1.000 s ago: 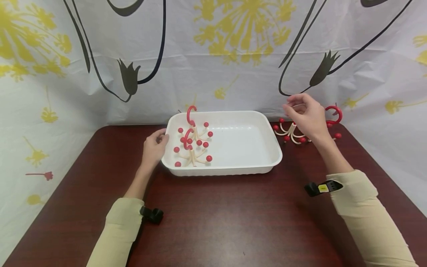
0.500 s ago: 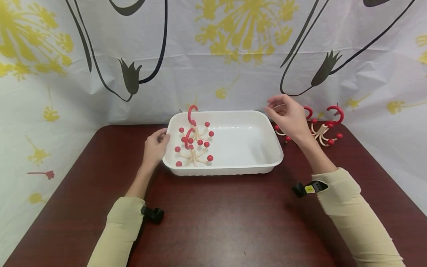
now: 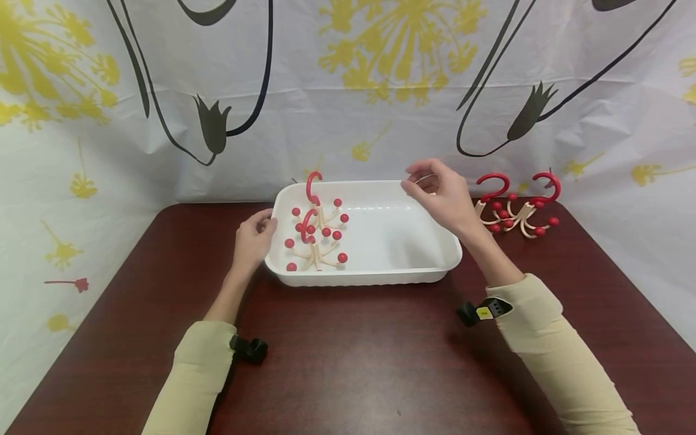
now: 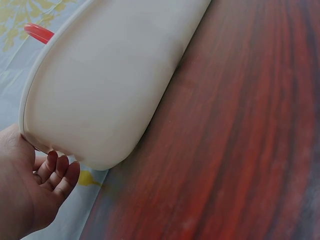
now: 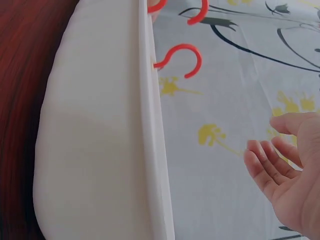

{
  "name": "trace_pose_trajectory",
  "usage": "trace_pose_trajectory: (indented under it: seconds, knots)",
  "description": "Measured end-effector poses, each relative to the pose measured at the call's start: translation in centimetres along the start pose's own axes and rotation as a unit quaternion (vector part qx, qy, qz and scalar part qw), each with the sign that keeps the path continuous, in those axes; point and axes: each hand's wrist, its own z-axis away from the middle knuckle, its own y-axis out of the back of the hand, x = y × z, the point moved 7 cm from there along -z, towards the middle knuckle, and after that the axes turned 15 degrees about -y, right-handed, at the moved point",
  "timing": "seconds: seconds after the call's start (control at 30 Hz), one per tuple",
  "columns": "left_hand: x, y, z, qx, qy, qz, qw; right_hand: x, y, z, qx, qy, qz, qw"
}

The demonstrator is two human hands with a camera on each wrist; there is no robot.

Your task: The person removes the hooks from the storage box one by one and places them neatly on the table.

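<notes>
A white rectangular tray (image 3: 363, 278) stands at the back of the table. My left hand (image 3: 253, 243) holds its left end, fingers curled against the rim and outer wall in the left wrist view. Two hangers with red hooks and cream arms tipped with red balls are in the tray's left half: a rear hanger (image 3: 312, 188) and a front hanger (image 3: 314, 258). Over the tray's right end hovers my right hand (image 3: 443, 196), its fingers loosely bent and nothing between them. In the right wrist view, thumb and fingers are apart, and red hooks (image 5: 180, 49) rise past the rim.
Two more such hangers stand right of the tray: a nearer hanger (image 3: 493, 179), partly behind my right hand, and a farther hanger (image 3: 526, 211). A patterned white cloth (image 3: 359, 133) hangs behind the dark red-brown table (image 3: 348, 362).
My right hand has moved left, from over the hangers on the right to over the tray's right end, uncovering those hangers. My left hand stays at the tray's left end.
</notes>
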Motion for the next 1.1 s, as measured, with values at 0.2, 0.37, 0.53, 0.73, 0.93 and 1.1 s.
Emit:
trace_pose_trajectory:
  seconds: [0.2, 0.37, 0.53, 0.73, 0.93, 1.1]
  knots:
    - [0.1, 0.1, 0.0, 0.002, -0.002, 0.000, 1.0000, -0.4, -1.4, 0.1, -0.012, 0.002, -0.008, 1.000]
    - [0.2, 0.0, 0.0, 0.000, 0.001, 0.001, 1.0000, -0.9, -2.7, 0.4, -0.021, 0.011, -0.013, 1.000]
    - [0.2, 0.0, 0.0, -0.001, 0.003, 0.002, 1.0000, -1.3, -3.9, 0.7, -0.034, 0.017, -0.012, 0.999]
    - [0.1, 0.0, 0.0, -0.003, 0.007, 0.001, 1.0000, -2.0, -5.3, 0.9, -0.047, 0.022, -0.019, 0.998]
    - [0.2, 0.1, 0.0, -0.001, 0.002, -0.003, 1.0000, -2.8, -6.9, 0.9, -0.061, 0.038, -0.039, 0.997]
    - [0.2, 0.0, 0.0, -0.005, 0.004, -0.001, 1.0000, -3.2, -8.2, 1.0, -0.075, 0.048, -0.042, 0.995]
